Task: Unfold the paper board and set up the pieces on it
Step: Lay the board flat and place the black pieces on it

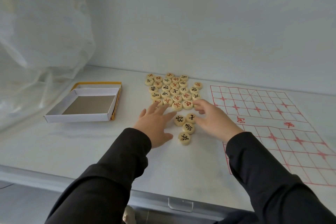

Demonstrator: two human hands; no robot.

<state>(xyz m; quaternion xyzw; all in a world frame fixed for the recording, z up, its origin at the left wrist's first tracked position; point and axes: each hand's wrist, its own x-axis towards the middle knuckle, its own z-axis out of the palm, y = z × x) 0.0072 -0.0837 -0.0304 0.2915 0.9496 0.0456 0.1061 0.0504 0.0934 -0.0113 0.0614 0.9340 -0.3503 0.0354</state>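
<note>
Head view, one entry per item.

1. Left hand (156,125): fingers wide and straight, palm down, holding nothing. The fingertips (164,108) lie on the near left corner of the cluster of pieces (174,91).

2. Right hand (213,122): fingers bent. Their tips are at the near right corner of the cluster; I cannot tell whether they grip a piece there. The thumb is just beside one loose piece.

3. Cluster of pieces: round, flat, cream-coloured discs packed edge to edge in rough rows, each face marked with a red or black character. It lies just beyond both my hands.

4. Four loose pieces (188,127): same discs with black characters, lying between my two hands, near the cluster but apart from it.

5. Paper board (272,132): lies unfolded to the right of my right hand, with no pieces on it. It is a thin white sheet with a red grid, red crosses and two red characters across the middle band, and fold creases show.

6. Box (81,103): open and shallow, with white card walls and a grey floor. It sits in a yellow lid (96,83) well left of the cluster.

7. Table (91,142): white and smooth, faintly veined.

8. Wall (200,23): plain and pale, directly behind the table.

9. Curtain (36,32): sheer white, hanging in folds at far left.

10. Sleeves (109,169): black and matte, reaching both wrists.
</note>
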